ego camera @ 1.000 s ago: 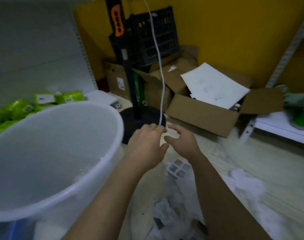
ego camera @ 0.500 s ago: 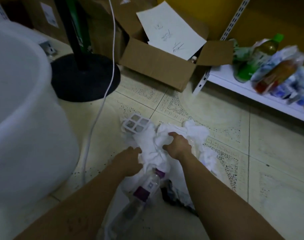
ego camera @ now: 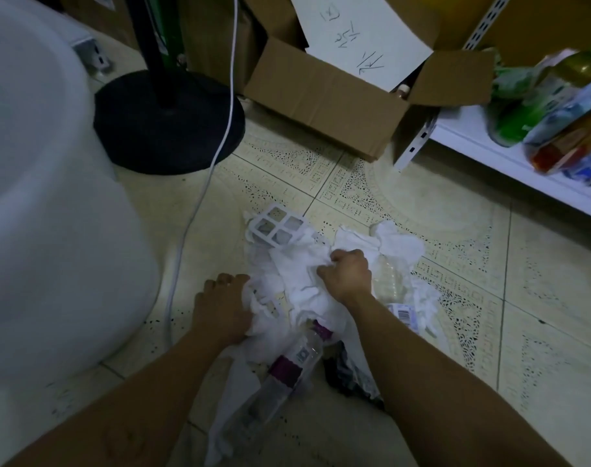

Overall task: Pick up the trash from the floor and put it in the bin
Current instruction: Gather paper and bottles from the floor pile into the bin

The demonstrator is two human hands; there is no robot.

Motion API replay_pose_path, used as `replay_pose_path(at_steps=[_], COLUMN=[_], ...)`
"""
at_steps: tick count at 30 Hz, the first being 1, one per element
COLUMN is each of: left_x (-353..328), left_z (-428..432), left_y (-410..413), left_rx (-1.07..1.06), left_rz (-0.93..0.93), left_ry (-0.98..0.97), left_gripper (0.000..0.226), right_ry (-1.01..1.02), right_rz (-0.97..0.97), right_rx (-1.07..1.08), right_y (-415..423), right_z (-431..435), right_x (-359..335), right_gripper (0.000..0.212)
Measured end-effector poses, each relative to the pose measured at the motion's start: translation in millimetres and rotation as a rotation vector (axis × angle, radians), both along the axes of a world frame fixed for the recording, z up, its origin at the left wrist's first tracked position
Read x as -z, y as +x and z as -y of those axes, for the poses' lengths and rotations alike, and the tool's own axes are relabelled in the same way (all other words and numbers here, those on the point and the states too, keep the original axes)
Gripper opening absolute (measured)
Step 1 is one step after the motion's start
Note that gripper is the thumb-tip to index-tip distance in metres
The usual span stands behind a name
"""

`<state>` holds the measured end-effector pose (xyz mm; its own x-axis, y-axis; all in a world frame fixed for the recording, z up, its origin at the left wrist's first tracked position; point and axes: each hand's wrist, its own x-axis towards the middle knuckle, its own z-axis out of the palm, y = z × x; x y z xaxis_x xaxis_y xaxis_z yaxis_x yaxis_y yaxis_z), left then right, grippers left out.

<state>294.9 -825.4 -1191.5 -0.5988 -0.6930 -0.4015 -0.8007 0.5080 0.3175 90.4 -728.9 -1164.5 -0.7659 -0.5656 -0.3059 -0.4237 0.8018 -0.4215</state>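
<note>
Our left grip (ego camera: 223, 308) and right grip (ego camera: 348, 274) each hold folds of the heap of crumpled white paper trash (ego camera: 295, 276), from two sides, probably to lift it as one bundle. It lies on the pale tiled floor (ego camera: 422, 183), beside the large white plastic bin (ego camera: 51, 230).

My left hand (ego camera: 225, 308) grips the left edge of the tissue pile (ego camera: 297, 274) on the floor (ego camera: 422, 197); my right hand (ego camera: 346, 276) clutches its middle. A bottle (ego camera: 287, 369) lies between my forearms, and the bin (ego camera: 51, 197) stands to my left.
</note>
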Motion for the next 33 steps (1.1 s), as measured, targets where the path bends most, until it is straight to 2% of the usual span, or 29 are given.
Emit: replay_pose_path(at_steps=[2,6,8,11,13,15,17,19,20,22,25,27,31,33], left_x=[2,5,5,5,4,1,-7,-18,-24,-37,-52,-59,-68,-73], left_z=[4,7,4,-3,-3,0,5,11,14,19,26,28,23,21], left_y=[1,-4,-7,-9,-10,-12,-16,-20,-23,-26,-29,-26,-17,-13], left_rx=[-0.009,0.067,0.105,0.186,0.218,0.21,0.107,-0.021,-0.036,-0.005,0.024,-0.001,-0.065,-0.098], left_rz=[-0.016,-0.044,0.006,0.144,0.222,0.249,0.101,-0.135,-0.203,-0.238,-0.249,-0.285,-0.399,-0.432], left_ry=[0.028,0.032,0.015,-0.069,-0.128,-0.148,-0.051,0.158,0.232,0.304,0.314,0.259,0.156,0.123], left_gripper=[0.062,0.067,0.064,0.047,0.035,0.025,0.02,0.005,0.008,0.017,0.007,0.005,0.03,0.029], right_ry=[-0.191,-0.434,-0.516,-0.51,-0.454,-0.426,-0.43,-0.417,-0.418,-0.474,-0.624,-0.613,-0.531,-0.487], right_rz=[0.096,0.12,0.17,0.287,0.354,0.465,0.592,0.617,0.632,0.752,1.0,0.968,0.811,0.79], right_rx=[0.066,0.075,0.12,0.072,0.001,0.02,0.093,0.132,0.137,0.17,0.238,0.22,0.169,0.171], right_y=[-1,-1,0,9,17,23,25,25,25,27,28,27,34,39], right_z=[3,10,17,27,28,25,20,17,16,18,23,28,32,34], right_x=[-7,-30,-40,-51,-53,-52,-49,-47,-47,-52,-64,-70,-77,-81], right_gripper=[0.008,0.03,0.03,0.017,0.016,0.009,0.017,0.016,0.012,0.013,0.027,0.022,0.02,0.01])
